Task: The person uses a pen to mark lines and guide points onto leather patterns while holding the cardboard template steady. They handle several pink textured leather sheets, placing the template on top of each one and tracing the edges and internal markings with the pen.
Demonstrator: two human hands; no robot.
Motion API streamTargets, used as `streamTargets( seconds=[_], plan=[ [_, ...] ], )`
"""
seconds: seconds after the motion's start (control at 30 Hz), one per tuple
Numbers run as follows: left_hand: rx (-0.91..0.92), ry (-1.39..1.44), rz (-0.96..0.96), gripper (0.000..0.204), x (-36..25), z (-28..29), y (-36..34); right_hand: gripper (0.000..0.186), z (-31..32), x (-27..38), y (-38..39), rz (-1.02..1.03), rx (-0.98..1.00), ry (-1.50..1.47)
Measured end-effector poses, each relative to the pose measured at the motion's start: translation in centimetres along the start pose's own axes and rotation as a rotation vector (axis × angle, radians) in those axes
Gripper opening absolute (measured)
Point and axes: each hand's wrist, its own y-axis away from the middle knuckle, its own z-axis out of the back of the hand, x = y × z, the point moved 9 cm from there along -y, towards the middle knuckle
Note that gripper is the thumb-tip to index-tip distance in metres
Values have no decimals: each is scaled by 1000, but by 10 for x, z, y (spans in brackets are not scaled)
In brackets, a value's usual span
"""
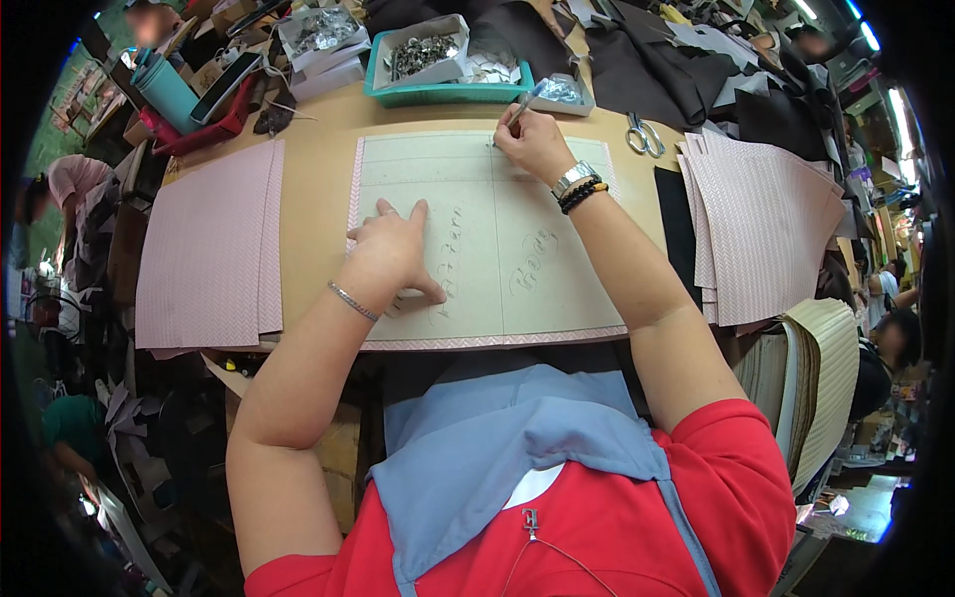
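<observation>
On the table lies a pale, stiff pattern board (453, 164) with ruled lines and handwriting on it. Beneath it, the edges of a pink woven-textured sheet (355, 184) stick out along the left, right and front. My left hand (396, 251) is open, fingers spread and pressing flat on the left half of the board. Near the board's far edge, my right hand (537, 145) grips a slim pen (527, 102) tilted up to the right, its tip close to the ruled line. A metal watch and a dark bead bracelet circle that wrist.
Stacks of pink sheets lie left (211, 249) and right (761, 224). Scissors (645, 136) rest past the board's far right corner. A teal tray (398, 97) holding metal fittings stands at the back, beside dark material (657, 75). A red basket (224, 124) holds a teal tumbler (165, 92).
</observation>
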Motion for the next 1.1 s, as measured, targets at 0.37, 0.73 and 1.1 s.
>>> streamTargets(
  seconds=[0.37,0.73,1.1],
  plan=[
    [-129,26,-38,136,6,8,14,24,35,-19,27,-65,-85,-174],
    [-710,695,5,85,64,-32,14,21,111,-15,199,-37,-142,418],
    [-876,1775,-209,49,161,-24,93,16,140,-26,204,-77,-322,320]
  ],
)
